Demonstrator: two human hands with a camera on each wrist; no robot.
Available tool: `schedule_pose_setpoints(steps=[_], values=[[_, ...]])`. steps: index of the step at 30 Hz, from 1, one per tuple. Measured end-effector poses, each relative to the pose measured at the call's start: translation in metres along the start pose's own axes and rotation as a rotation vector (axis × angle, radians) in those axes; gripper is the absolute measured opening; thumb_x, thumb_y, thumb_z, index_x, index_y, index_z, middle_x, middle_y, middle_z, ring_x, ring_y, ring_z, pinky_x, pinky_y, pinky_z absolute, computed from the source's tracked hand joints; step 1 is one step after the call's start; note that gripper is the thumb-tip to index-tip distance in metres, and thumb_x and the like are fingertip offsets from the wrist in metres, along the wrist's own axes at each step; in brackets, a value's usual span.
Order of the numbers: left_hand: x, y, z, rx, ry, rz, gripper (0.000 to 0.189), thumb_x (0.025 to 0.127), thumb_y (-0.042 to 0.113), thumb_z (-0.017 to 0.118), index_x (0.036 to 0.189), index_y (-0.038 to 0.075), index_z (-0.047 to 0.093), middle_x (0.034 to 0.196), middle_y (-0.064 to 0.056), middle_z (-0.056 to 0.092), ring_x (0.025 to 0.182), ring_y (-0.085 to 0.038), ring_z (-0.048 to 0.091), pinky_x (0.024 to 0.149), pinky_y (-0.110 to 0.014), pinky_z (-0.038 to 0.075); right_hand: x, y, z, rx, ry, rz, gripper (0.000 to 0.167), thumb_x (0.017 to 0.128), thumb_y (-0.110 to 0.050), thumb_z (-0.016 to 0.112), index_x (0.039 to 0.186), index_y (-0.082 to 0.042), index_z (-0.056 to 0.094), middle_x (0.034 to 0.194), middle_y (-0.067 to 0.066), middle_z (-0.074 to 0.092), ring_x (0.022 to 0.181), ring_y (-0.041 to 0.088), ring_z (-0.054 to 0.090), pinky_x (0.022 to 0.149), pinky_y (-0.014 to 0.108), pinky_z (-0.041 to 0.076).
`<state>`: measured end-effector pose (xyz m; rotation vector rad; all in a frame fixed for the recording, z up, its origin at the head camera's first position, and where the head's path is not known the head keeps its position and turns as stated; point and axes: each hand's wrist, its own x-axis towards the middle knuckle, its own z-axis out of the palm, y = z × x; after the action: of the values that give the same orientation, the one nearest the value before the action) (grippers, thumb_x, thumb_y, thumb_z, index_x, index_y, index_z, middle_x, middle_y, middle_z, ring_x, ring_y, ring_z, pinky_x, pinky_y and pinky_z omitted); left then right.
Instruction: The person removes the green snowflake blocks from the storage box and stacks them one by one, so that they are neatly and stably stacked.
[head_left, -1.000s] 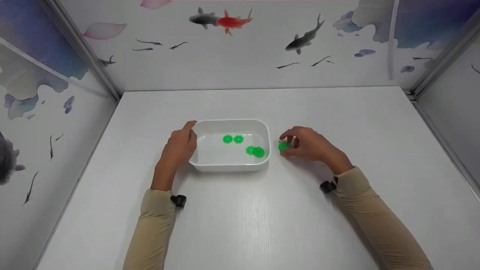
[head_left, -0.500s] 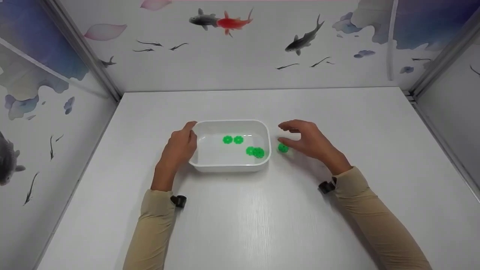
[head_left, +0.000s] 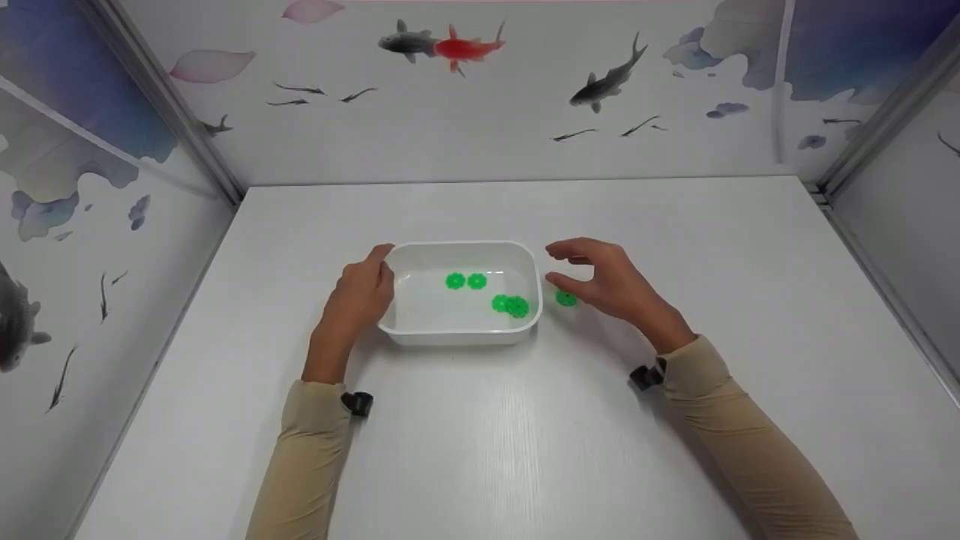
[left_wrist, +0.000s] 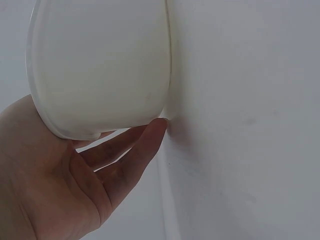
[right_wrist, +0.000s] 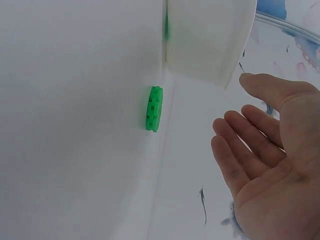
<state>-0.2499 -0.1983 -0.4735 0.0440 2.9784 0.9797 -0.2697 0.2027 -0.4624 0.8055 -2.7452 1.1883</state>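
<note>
My left hand (head_left: pixel 363 291) grips the left end of a white plastic tub (head_left: pixel 457 337). In the left wrist view its fingers (left_wrist: pixel 135 155) lie along the tub's outer end wall; the thumb is hidden there. Several green notched discs, flower-like in outline, lie in the tub, among them one disc (head_left: pixel 455 281) near the middle and an overlapping disc (head_left: pixel 517 307) at the right. One more green disc (right_wrist: pixel 154 109) lies flat on the table, just right of the tub. Above it, my right hand (head_left: pixel 616 281) hovers with thumb and fingers apart, holding nothing.
The white table (head_left: pixel 480 435) carries the tub and the loose disc. A back wall (head_left: pixel 480 120) with painted fish and side panels (head_left: pixel 97 247) enclose it. Small black wrist cameras (head_left: pixel 358 404) are worn at both cuffs.
My right hand has let go of the green disc beside the tub, lifted off it and shifted slightly left towards the tub's rim. The left hand and tub stay in place.
</note>
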Motion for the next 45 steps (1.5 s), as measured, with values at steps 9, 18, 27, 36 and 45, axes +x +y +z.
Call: schedule_pose_setpoints(steps=[9,18,27,36,45], values=[[0.0,0.001,-0.001,0.004,0.009,0.009,0.049,0.117,0.03,0.034,0.163,0.018,0.045,0.153,-0.013,0.065,0.137,-0.032,0.067,0.112,-0.056,0.054,0.007,-0.012,0.011,0.033,0.006,-0.071,0.043,0.099,-0.024,0.081,0.139,-0.009,0.071,0.138,0.01,0.074,0.13,0.026,0.07,0.111,0.047,0.057],[0.0,0.001,0.001,0.006,-0.003,-0.012,0.05,0.117,0.029,0.035,0.165,0.018,0.043,0.155,-0.013,0.064,0.139,-0.032,0.066,0.113,-0.056,0.054,0.016,-0.022,0.024,0.048,-0.019,-0.107,0.042,0.1,-0.021,0.081,0.139,-0.011,0.071,0.139,0.015,0.073,0.129,0.035,0.07,0.11,0.054,0.056],[0.002,-0.001,-0.001,0.002,0.001,0.014,0.049,0.116,0.027,0.035,0.164,0.017,0.045,0.151,-0.014,0.066,0.132,-0.03,0.07,0.107,-0.054,0.058,0.023,-0.025,0.03,0.053,-0.036,-0.147,0.04,0.1,-0.02,0.081,0.137,-0.01,0.073,0.137,0.012,0.075,0.124,0.039,0.07,0.108,0.055,0.057],[0.001,-0.002,0.001,0.003,0.0,0.003,0.049,0.117,0.029,0.035,0.165,0.018,0.043,0.155,-0.013,0.064,0.139,-0.031,0.066,0.113,-0.054,0.054,0.031,-0.034,0.04,0.045,-0.078,-0.125,0.04,0.099,-0.018,0.081,0.138,-0.011,0.072,0.136,0.011,0.075,0.126,0.038,0.07,0.11,0.055,0.056],[0.001,-0.002,0.002,0.001,0.007,0.005,0.05,0.117,0.03,0.035,0.165,0.019,0.044,0.154,-0.012,0.065,0.137,-0.031,0.067,0.111,-0.053,0.056,0.039,-0.043,0.045,-0.122,-0.181,-0.108,0.04,0.1,-0.019,0.079,0.138,-0.009,0.072,0.134,0.012,0.076,0.122,0.03,0.071,0.107,0.049,0.058]])
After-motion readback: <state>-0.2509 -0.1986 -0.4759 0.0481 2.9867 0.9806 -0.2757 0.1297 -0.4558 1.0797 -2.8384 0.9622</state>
